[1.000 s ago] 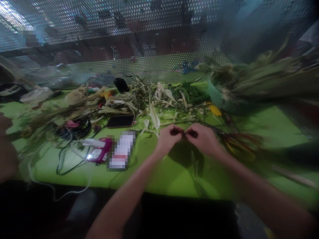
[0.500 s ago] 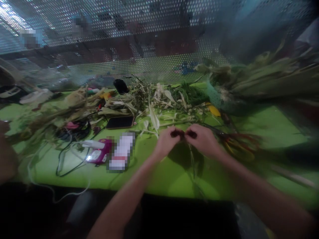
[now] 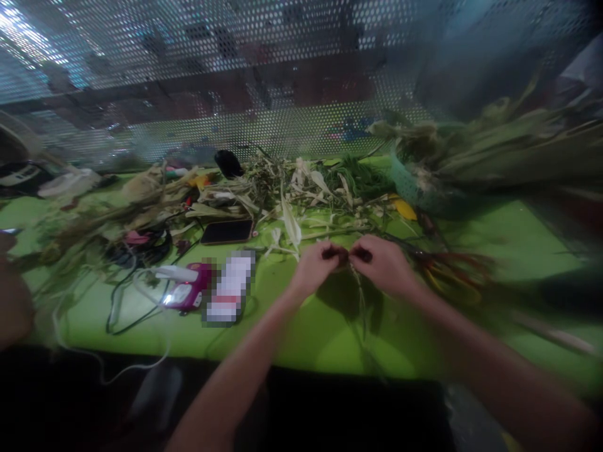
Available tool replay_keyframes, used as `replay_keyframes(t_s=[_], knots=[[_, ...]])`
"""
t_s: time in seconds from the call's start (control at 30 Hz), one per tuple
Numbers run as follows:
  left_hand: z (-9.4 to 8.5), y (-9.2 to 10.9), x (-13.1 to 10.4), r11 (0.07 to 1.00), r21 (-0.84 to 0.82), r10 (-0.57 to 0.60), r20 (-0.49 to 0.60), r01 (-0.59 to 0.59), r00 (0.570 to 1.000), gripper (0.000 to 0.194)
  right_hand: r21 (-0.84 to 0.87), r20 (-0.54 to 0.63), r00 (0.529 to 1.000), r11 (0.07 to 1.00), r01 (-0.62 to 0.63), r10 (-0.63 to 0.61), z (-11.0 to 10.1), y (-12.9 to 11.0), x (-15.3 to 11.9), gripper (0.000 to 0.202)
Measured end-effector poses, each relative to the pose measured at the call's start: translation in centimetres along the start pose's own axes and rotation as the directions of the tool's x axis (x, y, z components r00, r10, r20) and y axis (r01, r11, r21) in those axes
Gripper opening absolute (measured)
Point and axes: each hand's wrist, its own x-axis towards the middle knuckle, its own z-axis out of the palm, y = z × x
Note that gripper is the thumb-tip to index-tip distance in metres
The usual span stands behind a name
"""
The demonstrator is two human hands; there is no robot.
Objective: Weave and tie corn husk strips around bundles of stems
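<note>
My left hand [image 3: 318, 267] and my right hand [image 3: 380, 263] meet fingertip to fingertip above the green table [image 3: 277, 320]. Both are closed in a pinch. A thin plant strand [image 3: 362, 304] hangs from between the fingers and trails down toward the table's front edge. It comes from the pinch of my right hand; my left fingertips close on its upper end, which is too small to see clearly. Just beyond my left hand lies a pale dry leaf [image 3: 291, 226].
A dark phone [image 3: 227, 231], a magenta power strip [image 3: 191, 290] and cables lie to the left. Dried husks [image 3: 264, 182] pile along the perforated screen [image 3: 188, 119]. A green basket [image 3: 414, 179] of long leaves stands right, scissors [image 3: 452, 276] before it. Another person's arm [image 3: 14, 301] shows far left.
The hands stay nearly in place, with small finger shifts. The hanging strand has swung slightly. At the far left, the other person's arm has moved a little.
</note>
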Motion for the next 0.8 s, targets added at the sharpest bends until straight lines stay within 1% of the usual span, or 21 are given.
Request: replay_keyframes(t_s=[0.1,0.23,0.33,0.43,0.53,0.6,0.7,0.8], knots=[[0.0,0.0,-0.1,0.994,0.101,0.05,-0.021,-0.048,0.999,0.016,0.0,0.008,1.0,1.0,-0.007,0.007,0.0,0.0,0.0,0.007],[0.1,0.1,-0.4,0.951,0.289,0.124,-0.044,-0.107,0.991,0.015,-0.003,0.009,1.0,1.0,-0.013,0.013,0.0,0.0,0.0,0.007],[0.4,0.0,-0.6,0.921,0.359,0.187,-0.064,-0.152,0.98,0.014,0.055,0.0,1.0,0.998,-0.019,0.019,0.0,0.1,0.1,0.007],[0.7,0.0,-0.7,0.907,0.37,0.249,-0.088,-0.201,0.964,0.01,0.214,0.025,0.997,0.974,-0.077,0.073,0.0,0.5,0.1,0.005],[0.8,0.1,-0.7,0.913,0.343,0.269,-0.105,-0.219,0.957,0.008,0.386,0.097,0.985,0.907,-0.168,0.142,0.2,1.1,0.3,0.011],[0.8,0.1,-0.7,0.918,0.325,0.274,-0.11,-0.226,0.955,0.008,0.472,0.116,0.979,0.858,-0.202,0.166,0.5,1.4,0.4,0.011],[0.7,0.2,-0.7,0.911,0.335,0.289,-0.108,-0.239,0.951,0.008,0.57,0.109,0.975,0.792,-0.221,0.193,0.9,1.8,0.6,0.011],[0.7,0.3,-0.8,0.901,0.354,0.305,-0.104,-0.251,0.947,0.009,0.613,0.134,0.969,0.751,-0.246,0.208,1.1,1.9,0.7,0.015]])
